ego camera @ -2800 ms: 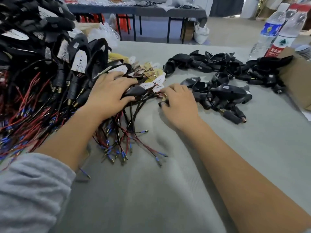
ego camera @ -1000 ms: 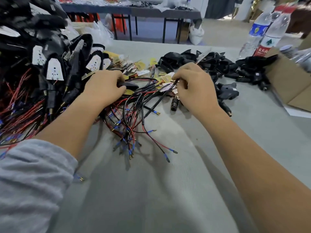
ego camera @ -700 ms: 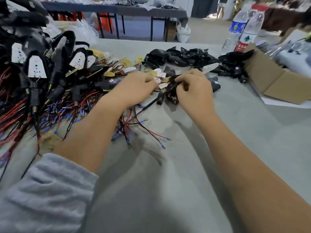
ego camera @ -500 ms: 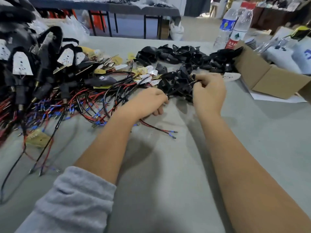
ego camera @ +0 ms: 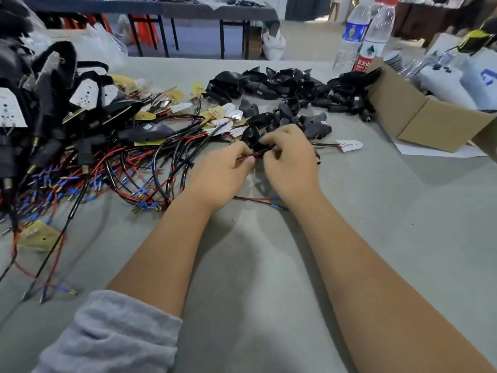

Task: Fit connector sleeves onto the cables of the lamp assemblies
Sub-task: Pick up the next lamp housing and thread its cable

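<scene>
Head view: left hand (ego camera: 220,173) and right hand (ego camera: 290,162) both pinched shut on one red-black cable (ego camera: 251,155) mid-table (ego camera: 376,211), beside a black sleeve (ego camera: 250,135). Tangled wire pile (ego camera: 129,168) crowds left; glossy black housings (ego camera: 290,84) behind. Cardboard box (ego camera: 419,117), plastic bottles (ego camera: 371,36) far right. Grey cloth surface.
</scene>
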Action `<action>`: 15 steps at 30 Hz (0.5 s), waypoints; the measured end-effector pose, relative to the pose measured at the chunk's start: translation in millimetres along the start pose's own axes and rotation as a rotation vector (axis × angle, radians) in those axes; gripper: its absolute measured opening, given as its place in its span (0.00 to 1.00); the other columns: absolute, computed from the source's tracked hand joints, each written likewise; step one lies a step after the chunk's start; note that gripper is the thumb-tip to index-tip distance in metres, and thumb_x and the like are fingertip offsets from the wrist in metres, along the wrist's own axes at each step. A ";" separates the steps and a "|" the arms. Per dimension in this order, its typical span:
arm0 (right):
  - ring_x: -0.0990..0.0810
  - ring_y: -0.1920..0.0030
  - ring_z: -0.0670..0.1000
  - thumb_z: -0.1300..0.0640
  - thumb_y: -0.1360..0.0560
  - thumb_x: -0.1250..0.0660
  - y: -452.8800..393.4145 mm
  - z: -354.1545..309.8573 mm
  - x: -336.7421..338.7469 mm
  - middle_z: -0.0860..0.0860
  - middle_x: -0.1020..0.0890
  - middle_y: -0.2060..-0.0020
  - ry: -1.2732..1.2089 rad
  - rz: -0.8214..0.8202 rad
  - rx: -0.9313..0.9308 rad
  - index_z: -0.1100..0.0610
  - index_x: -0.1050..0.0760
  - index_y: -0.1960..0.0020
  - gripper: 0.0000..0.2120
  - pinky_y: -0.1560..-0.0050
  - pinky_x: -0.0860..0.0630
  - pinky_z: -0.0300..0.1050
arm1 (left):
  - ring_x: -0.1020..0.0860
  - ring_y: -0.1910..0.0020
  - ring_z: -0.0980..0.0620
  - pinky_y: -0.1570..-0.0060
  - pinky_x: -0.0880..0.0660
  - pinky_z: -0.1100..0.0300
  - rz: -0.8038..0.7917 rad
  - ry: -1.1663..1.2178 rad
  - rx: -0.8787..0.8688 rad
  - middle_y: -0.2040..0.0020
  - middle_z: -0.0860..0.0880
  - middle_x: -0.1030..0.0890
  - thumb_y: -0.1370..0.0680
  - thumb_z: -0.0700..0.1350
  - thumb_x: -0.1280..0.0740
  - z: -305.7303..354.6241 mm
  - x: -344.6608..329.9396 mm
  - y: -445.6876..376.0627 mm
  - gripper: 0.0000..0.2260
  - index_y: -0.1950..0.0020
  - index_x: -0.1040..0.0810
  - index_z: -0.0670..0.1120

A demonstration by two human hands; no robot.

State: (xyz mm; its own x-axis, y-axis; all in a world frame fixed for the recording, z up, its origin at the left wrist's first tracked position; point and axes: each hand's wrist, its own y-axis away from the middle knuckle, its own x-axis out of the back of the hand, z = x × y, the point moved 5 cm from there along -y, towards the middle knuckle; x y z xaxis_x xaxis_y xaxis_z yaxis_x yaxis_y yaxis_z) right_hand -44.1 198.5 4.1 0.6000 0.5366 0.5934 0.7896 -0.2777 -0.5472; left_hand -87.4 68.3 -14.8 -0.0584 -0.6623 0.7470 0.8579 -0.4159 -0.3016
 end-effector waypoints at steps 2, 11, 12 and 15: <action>0.25 0.47 0.55 0.68 0.27 0.36 0.0 -7.0 -3.9 0.56 0.23 0.49 0.040 -0.039 0.101 0.62 0.19 0.46 0.13 0.46 0.29 0.43 | 0.25 0.61 0.51 0.59 0.29 0.50 0.033 0.094 -0.035 0.63 0.51 0.22 0.19 0.49 0.39 -0.1 5.4 -0.1 0.05 0.52 0.25 0.53; 0.27 0.44 0.56 0.63 0.22 0.36 -6.1 7.1 -5.2 0.54 0.22 0.49 0.282 -0.092 0.126 0.59 0.20 0.44 0.10 0.52 0.26 0.53 | 0.26 0.63 0.48 0.58 0.27 0.47 -0.029 0.136 -0.011 0.62 0.48 0.22 0.19 0.50 0.39 -2.3 6.0 0.6 0.06 0.54 0.25 0.56; 0.27 0.44 0.55 0.64 0.23 0.36 -6.2 8.3 -3.7 0.53 0.22 0.49 0.317 -0.088 0.132 0.58 0.20 0.45 0.09 0.53 0.25 0.53 | 0.24 0.60 0.47 0.55 0.27 0.46 -0.039 0.139 -0.012 0.61 0.48 0.21 0.19 0.50 0.39 -2.0 6.2 0.1 0.06 0.54 0.25 0.56; 0.27 0.46 0.55 0.62 0.22 0.36 -7.8 11.3 1.1 0.52 0.22 0.50 0.378 -0.090 0.136 0.58 0.20 0.48 0.07 0.54 0.25 0.54 | 0.22 0.54 0.45 0.48 0.26 0.43 -0.070 0.132 -0.028 0.58 0.46 0.19 0.19 0.49 0.39 -0.8 5.5 -0.8 0.06 0.52 0.23 0.54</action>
State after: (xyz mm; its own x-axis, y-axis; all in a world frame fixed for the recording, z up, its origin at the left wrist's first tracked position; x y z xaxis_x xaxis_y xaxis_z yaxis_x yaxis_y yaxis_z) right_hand -51.1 210.2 2.4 0.5544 0.2160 0.8038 0.8320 -0.1212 -0.5413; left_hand -88.9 64.5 -10.9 -0.1858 -0.7069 0.6825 0.8352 -0.4795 -0.2693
